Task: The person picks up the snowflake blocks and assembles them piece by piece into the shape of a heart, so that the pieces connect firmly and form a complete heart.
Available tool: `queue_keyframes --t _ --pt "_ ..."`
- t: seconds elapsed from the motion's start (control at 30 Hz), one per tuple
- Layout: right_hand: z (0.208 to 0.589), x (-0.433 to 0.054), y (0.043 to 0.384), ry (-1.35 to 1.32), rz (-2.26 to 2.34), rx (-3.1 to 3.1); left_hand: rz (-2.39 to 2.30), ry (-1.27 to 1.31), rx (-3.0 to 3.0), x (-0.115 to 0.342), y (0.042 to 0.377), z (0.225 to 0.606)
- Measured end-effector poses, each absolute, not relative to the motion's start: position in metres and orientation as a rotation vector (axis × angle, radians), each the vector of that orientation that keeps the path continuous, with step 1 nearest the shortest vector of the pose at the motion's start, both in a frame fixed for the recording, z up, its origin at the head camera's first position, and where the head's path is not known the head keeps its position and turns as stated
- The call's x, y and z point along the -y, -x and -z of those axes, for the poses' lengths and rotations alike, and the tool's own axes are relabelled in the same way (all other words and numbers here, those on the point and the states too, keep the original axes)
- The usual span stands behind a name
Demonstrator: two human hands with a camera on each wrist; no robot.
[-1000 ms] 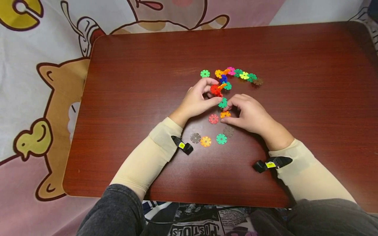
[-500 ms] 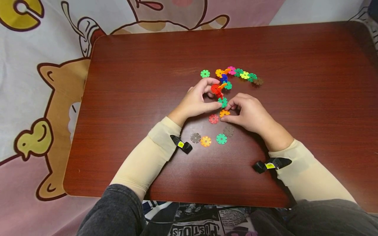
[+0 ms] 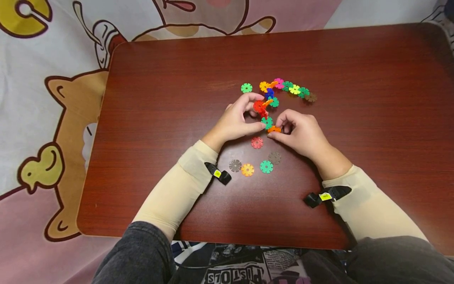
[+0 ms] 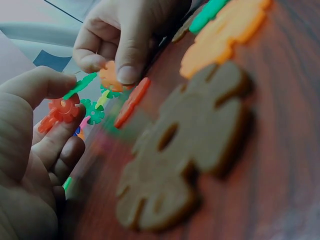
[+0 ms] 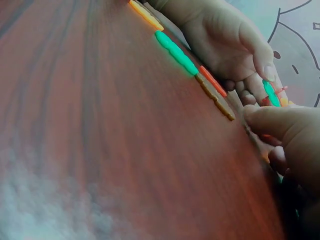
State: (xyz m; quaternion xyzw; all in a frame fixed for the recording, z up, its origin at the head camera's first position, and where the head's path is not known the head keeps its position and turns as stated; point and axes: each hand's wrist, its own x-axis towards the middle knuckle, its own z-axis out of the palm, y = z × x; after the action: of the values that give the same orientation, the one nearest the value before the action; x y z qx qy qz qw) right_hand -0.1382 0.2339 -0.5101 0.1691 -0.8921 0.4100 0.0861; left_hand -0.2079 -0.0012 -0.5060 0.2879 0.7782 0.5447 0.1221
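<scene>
My left hand (image 3: 235, 120) grips the near end of a chain of notched plastic snowflake discs, with a red disc (image 3: 259, 106) by its fingers and a green disc (image 3: 267, 122) at its thumb tip. An orange snowflake disc (image 3: 274, 129) is pinched between thumb and fingers of my right hand (image 3: 301, 132), right at the green disc's lower edge. In the left wrist view the orange disc (image 4: 109, 76) sits just beside the green disc (image 4: 80, 86), which is seen almost edge-on. Thumb and fingers of the right hand (image 5: 310, 145) hide the orange disc in the right wrist view.
Beyond the hands the chain runs past a blue disc (image 3: 270, 93) and curves right to a brown disc (image 3: 310, 97). A loose light green disc (image 3: 246, 88) lies at its left. Nearer me lie loose red (image 3: 257, 142), green (image 3: 266, 167), yellow-orange (image 3: 247, 170) and brownish discs (image 3: 235, 165).
My right hand has lifted the orange disc from near the loose red disc up to the green disc and tilted it flatter. The left hand keeps its hold, almost still.
</scene>
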Motion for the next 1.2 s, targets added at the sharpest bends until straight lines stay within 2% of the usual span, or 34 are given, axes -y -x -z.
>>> queue_keyframes --t 0.43,1.2 --pt "0.515 -0.236 0.139 -0.533 -1.506 2.371 -1.751 -0.770 -2.099 0.000 0.208 0.508" --pt "0.513 -0.235 0.141 -0.588 -1.361 2.397 -1.803 -0.609 -1.884 -0.005 0.201 0.498"
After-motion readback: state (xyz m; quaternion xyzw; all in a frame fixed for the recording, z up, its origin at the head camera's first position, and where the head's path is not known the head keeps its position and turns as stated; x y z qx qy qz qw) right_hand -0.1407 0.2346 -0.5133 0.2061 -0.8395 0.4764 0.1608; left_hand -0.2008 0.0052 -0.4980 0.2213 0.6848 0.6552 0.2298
